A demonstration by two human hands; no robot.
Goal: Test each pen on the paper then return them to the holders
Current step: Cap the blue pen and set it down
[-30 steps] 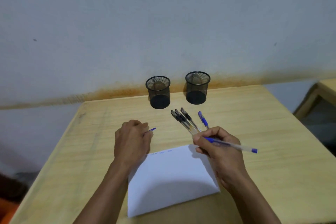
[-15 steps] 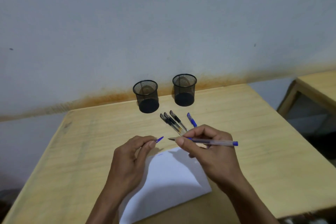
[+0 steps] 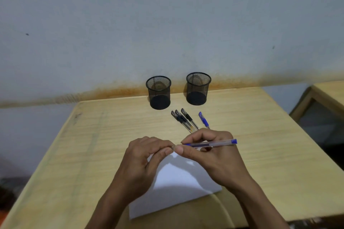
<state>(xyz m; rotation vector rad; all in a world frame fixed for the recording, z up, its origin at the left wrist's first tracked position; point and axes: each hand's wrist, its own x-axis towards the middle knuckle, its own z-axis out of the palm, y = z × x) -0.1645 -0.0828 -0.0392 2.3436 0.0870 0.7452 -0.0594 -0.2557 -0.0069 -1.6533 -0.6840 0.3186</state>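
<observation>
Over the white sheet of paper (image 3: 178,182), the right hand (image 3: 210,156) pinches a clear blue-ended pen (image 3: 212,143) while the left hand (image 3: 147,156), fingers closed at its tip, seemingly caps it; next, into a black mesh holder (image 3: 198,88)

Just one head-mounted cam, wide angle, looking forward and down over a wooden table (image 3: 260,154). Both hands sit close in the lower middle, the wall (image 3: 167,24) fills the top half, and there's no second view to overlap.
</observation>
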